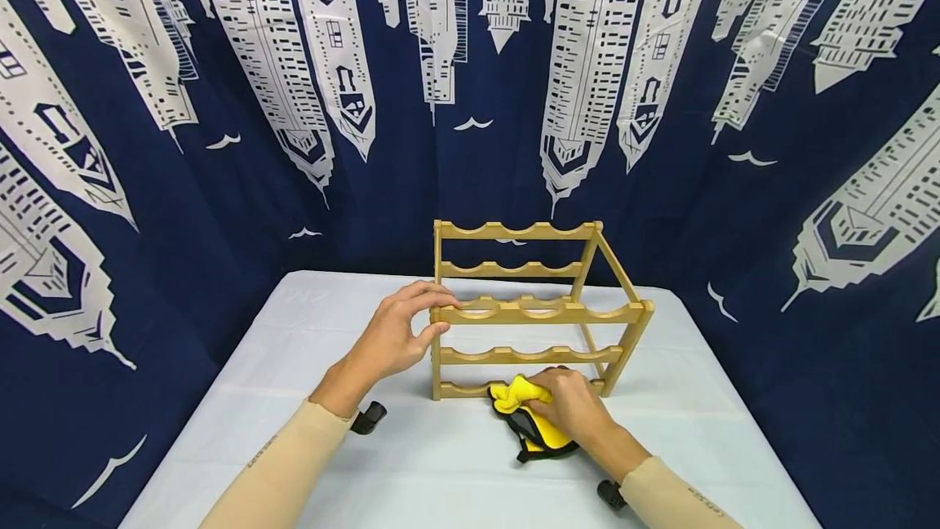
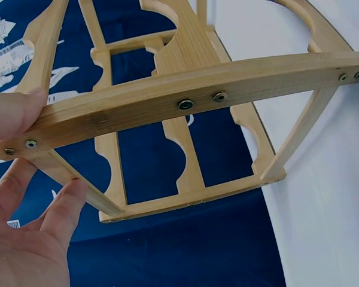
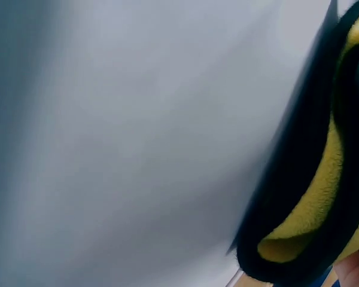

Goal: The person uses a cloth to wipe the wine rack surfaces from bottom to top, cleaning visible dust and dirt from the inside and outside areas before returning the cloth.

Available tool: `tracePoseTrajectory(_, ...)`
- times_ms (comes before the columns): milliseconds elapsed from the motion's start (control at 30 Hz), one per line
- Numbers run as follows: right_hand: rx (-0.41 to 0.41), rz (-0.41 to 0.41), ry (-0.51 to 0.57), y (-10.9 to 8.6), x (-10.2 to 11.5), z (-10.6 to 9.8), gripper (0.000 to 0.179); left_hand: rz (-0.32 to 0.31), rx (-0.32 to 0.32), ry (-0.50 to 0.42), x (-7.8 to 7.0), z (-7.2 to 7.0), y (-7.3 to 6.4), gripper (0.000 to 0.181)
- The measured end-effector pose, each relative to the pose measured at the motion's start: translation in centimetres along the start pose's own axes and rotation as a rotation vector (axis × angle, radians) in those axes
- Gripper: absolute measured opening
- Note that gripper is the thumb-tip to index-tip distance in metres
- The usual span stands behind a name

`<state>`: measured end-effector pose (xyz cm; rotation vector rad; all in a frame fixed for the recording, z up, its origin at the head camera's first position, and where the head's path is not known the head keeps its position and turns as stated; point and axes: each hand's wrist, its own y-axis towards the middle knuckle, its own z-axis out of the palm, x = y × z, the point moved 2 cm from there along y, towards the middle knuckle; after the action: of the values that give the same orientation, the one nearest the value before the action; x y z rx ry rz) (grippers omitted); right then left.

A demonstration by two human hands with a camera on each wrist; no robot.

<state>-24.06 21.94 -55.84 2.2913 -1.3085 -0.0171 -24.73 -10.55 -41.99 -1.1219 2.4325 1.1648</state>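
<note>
On a pale tabletop [image 1: 411, 480], the left hand [image 1: 396, 329] gripped a wooden rack [image 1: 543, 314] by its upper left front corner while the right hand [image 1: 576, 402] pinched a bunched yellow cloth [image 1: 520, 392] by the bottom front rail [image 1: 463, 390], where a firm left hold likely suited light, even pressure.

Navy curtain [image 1: 485, 178] printed with upside-down white skyscrapers and birds, pale-covered table [image 1: 294, 382] before it, even light
</note>
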Motion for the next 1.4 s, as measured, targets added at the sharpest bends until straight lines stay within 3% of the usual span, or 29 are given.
tracePoseTrajectory(233,0.007,0.002,-0.036,-0.8,-1.1,-0.8,0.041,-0.009,0.005,0.008,0.3,0.1,0.0,0.038)
tracePoseTrajectory(500,-0.084,-0.06,-0.052,-1.4,-2.2,-1.6,0.047,-0.013,0.014,0.002,0.2,0.1,0.0,0.036)
tracePoseTrajectory(933,-0.063,0.084,-0.172,-4.4,-5.8,-3.7,0.044,0.021,-0.01,-0.001,0.2,0.0,0.0,0.036)
tracePoseTrajectory(1233,-0.062,0.026,-0.33,-5.0,-6.3,-5.4,0.047,0.016,-0.006,-0.005,0.3,0.1,-0.1,0.037)
tracePoseTrajectory(1400,-0.023,0.088,-0.322,-4.6,-6.2,-5.3,0.044,0.029,-0.021,-0.013,0.4,0.1,-0.1,0.036)
